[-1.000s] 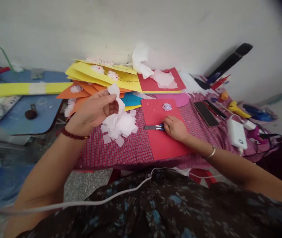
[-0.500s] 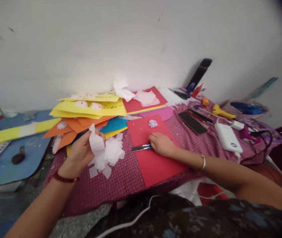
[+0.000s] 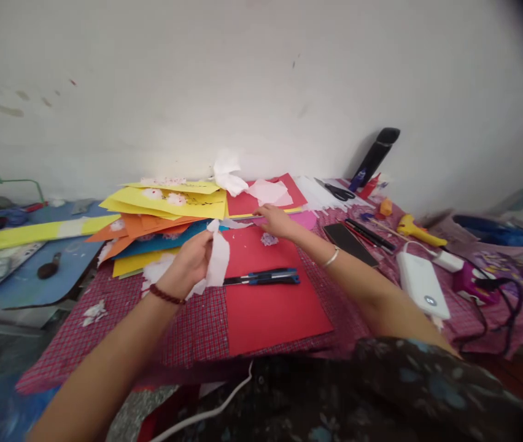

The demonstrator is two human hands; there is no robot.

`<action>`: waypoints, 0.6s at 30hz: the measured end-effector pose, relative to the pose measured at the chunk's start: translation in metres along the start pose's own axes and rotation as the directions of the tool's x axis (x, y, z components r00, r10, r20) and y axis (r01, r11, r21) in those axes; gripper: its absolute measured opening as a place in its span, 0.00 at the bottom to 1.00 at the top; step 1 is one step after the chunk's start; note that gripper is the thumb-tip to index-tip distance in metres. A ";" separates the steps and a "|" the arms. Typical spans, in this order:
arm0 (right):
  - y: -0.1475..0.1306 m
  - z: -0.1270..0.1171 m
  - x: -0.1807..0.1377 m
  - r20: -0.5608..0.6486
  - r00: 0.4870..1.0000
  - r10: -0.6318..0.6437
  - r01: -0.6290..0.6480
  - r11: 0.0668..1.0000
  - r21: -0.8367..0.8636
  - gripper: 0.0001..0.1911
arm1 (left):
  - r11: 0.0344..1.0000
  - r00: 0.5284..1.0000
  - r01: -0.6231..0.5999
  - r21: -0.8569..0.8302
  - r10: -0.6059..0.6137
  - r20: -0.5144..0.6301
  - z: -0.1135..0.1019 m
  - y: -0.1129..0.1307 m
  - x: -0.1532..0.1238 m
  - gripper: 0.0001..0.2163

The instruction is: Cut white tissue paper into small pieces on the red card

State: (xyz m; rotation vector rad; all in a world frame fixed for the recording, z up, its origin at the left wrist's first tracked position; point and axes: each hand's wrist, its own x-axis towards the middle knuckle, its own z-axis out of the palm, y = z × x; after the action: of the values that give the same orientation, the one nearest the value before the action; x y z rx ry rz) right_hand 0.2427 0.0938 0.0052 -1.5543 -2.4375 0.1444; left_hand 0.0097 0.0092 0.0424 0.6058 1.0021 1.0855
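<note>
While a white paper strip (image 3: 219, 261) is being pinched between the thumb and fingers of the left hand (image 3: 192, 258), it is being held over the middle of the desk (image 3: 188, 328), along the left edge of a red sheet (image 3: 275, 316). Its lower end is being left hanging by the blade of a blue-and-black cutter (image 3: 273, 277), which is being supported flat across that sheet; whether strip and blade are touching cannot be told. The right hand (image 3: 275, 221) is being extended over the sheet's far end with its fingers bent, just beyond a speckled paper flower (image 3: 269, 240); whether anything is being gripped by it cannot be told. Behind the left wrist, a pile of white pieces (image 3: 156, 269) is being partly hidden, and farther out, toward the desk's far left corner, yellow cards (image 3: 164, 199) are being stacked above orange sheets (image 3: 144, 226).

From here, the thin strip could be getting torn if it is being drawn against the bare blade. The loose pieces could be getting scattered if they are being brushed by the left wrist, and the flower could be getting flattened if the right hand is being lowered carelessly.
</note>
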 end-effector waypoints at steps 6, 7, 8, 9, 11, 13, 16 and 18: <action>0.008 0.020 0.036 0.096 0.994 -0.049 0.047 0.999 0.028 0.19 | 0.993 0.999 0.027 0.115 -0.024 -0.031 0.015 -0.031 0.069 0.06; 0.006 0.022 0.040 0.088 0.994 -0.062 0.059 0.998 0.035 0.15 | 0.989 0.999 0.020 0.145 -0.016 -0.034 0.015 -0.034 0.077 0.06; 0.003 0.023 0.043 0.072 0.995 -0.069 0.066 0.997 0.041 0.11 | 0.984 0.999 0.009 0.176 -0.003 -0.035 0.014 -0.037 0.082 0.06; 0.000 0.022 0.046 0.051 0.996 -0.069 0.067 0.997 0.046 0.08 | 0.978 0.999 -0.006 0.210 0.013 -0.032 0.013 -0.039 0.085 0.06; -0.005 0.016 0.051 0.000 0.998 -0.056 0.056 0.996 0.068 0.08 | 0.957 0.997 -0.060 0.285 0.070 -0.026 0.010 -0.042 0.085 0.05; -0.009 0.005 0.052 -0.051 0.998 -0.037 0.042 0.993 0.107 0.10 | 0.928 0.987 -0.138 0.345 0.157 -0.028 0.007 -0.042 0.078 0.06; -0.013 -0.020 0.044 -0.094 0.995 -0.042 0.059 0.980 0.190 0.08 | 0.772 0.896 -0.389 0.503 0.444 0.011 0.007 -0.037 0.064 0.20; -0.018 -0.039 0.031 -0.087 0.993 -0.084 0.103 0.963 0.248 0.04 | 0.422 0.707 -0.604 0.676 0.675 0.210 0.012 -0.033 0.054 0.27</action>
State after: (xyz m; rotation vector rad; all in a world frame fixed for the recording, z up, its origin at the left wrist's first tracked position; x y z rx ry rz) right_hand 0.2244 0.1125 0.0511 -1.3093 -2.3228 0.3561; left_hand 0.0415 0.0477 0.0008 1.7239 1.3231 1.3870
